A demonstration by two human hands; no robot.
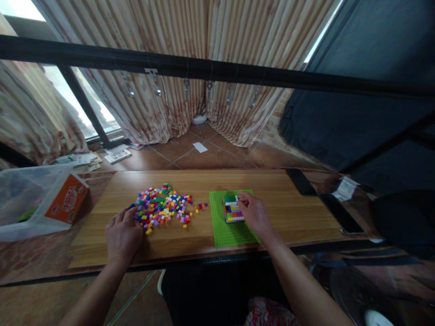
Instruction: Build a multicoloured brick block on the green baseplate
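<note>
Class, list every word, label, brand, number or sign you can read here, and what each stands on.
No text is readable.
Orange label on the clear plastic box: pale lettering, too blurred.
White booklet-like item on the floor: dark print, too small.
White packet-like item, far right: faint marks, too blurred.

Striped curtains [163, 36] and a bright window [25, 8] around you

In front of you, long curtains hang down to the floor [163, 153]. They have pale stripes with reddish-brown marks. Daylight comes in from the window on your left. The floor has big brown tiles with thin lines between them. A long black bar [210, 69] runs across your view, above your wooden table [301, 219]. To the right of the curtains, you can see a bit of wall [274, 122] that looks like bricks. Farther right is a big dark blue cloth [356, 86].
</note>
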